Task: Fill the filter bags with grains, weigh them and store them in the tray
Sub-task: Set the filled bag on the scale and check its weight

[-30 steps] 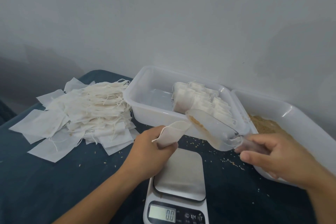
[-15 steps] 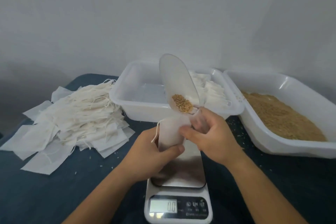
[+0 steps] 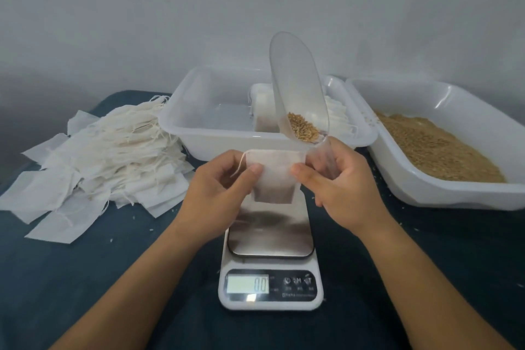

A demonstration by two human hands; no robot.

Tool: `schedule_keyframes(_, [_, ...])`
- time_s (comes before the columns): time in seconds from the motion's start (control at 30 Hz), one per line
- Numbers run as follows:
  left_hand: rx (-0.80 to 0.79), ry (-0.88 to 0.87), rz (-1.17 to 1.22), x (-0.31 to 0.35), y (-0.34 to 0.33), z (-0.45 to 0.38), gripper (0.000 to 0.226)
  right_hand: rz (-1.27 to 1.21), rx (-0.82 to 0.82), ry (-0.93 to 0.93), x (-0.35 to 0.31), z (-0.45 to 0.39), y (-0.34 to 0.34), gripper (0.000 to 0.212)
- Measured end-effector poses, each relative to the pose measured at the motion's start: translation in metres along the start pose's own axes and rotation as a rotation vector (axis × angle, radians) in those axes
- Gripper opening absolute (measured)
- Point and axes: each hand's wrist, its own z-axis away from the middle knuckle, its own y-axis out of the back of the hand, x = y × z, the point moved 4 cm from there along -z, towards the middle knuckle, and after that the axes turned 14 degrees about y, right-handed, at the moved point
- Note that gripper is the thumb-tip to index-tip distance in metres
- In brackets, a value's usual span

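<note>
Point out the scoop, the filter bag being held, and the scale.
scoop [image 3: 295,85], head view, clear blade.
filter bag [image 3: 274,176], head view, front face.
scale [image 3: 270,233], head view, steel platform.

filter bag [image 3: 274,179]: white, upright over scale | grains [image 3: 437,148]: right tray

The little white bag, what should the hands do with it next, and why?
Probably set the small white filter bag on the silver scale. Both the left hand and right hand pinch it above the plate, which reads zero, and it looks filled at the bottom.
</note>
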Motion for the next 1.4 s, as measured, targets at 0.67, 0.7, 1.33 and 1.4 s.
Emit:
schedule_keyframes(0.67, [0.086, 0.077, -0.449, -0.004, 0.013, -0.001, 0.017, 0.261, -0.241, -0.112, 0.023, 0.007, 0.001, 0.049])
schedule_keyframes(0.7, [0.119, 0.084, -0.468, -0.006, 0.015, -0.003, 0.017, 0.266, -0.225, -0.117, 0.023, 0.007, 0.003, 0.051])
schedule_keyframes(1.33, [0.343, 0.230, -0.204, -0.019, 0.035, -0.017, 0.013, 0.269, 0.180, 0.014, 0.021, 0.000, 0.022, 0.034])
schedule_keyframes(1.4, [0.338, 0.226, -0.207, -0.019, 0.035, -0.017, 0.013, 0.259, 0.167, 0.023, 0.021, 0.000, 0.021, 0.031])
